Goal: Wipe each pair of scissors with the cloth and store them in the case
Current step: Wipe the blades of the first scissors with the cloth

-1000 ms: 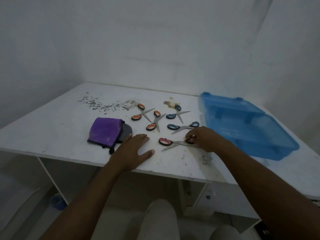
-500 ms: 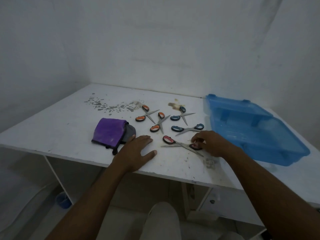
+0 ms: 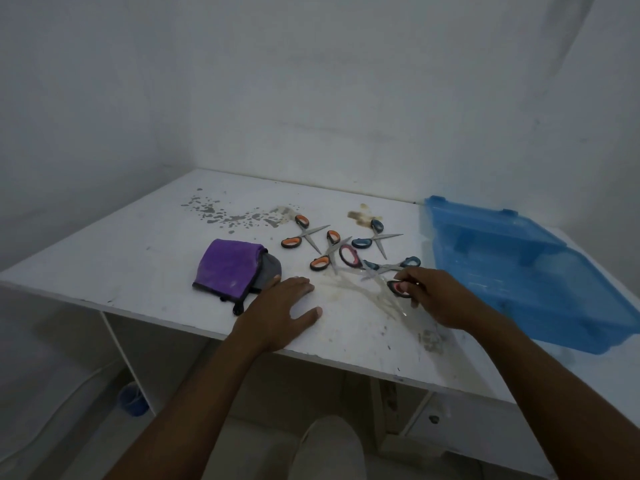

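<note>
View: head camera.
Right grip: the right hand (image 3: 437, 296) has its fingers curled and pinches one handle loop of the red-handled scissors (image 3: 349, 256). The fingertips close around that loop, and the hand is just above the table (image 3: 138, 244).
Left grip: the left hand (image 3: 281, 308) is released and holds nothing. It lies flat on the table with straight fingers and the thumb spread to the side.
Red-handled scissors, place: one loop is inside the right grip. The other loop is apart from it, farther away and to the left of the grip.
Red-handled scissors, axis: the two loops are spread wide, so the pair is open. The blades are only a pale smear from the grip toward the near table edge, so I cannot tell exactly where they point.
Cloth: the purple cloth (image 3: 228, 268) lies folded on the table, just beyond and left of the left grip, almost touching its fingertips.
Other pairs: the blue-handled scissors (image 3: 410, 262) lie just beyond the right grip, and another blue pair is farther back. The orange-handled scissors (image 3: 300, 233) and a second orange pair lie beyond, between the two grips.
Case: the blue case (image 3: 519, 271) stands open on the table, to the right of the right grip.
</note>
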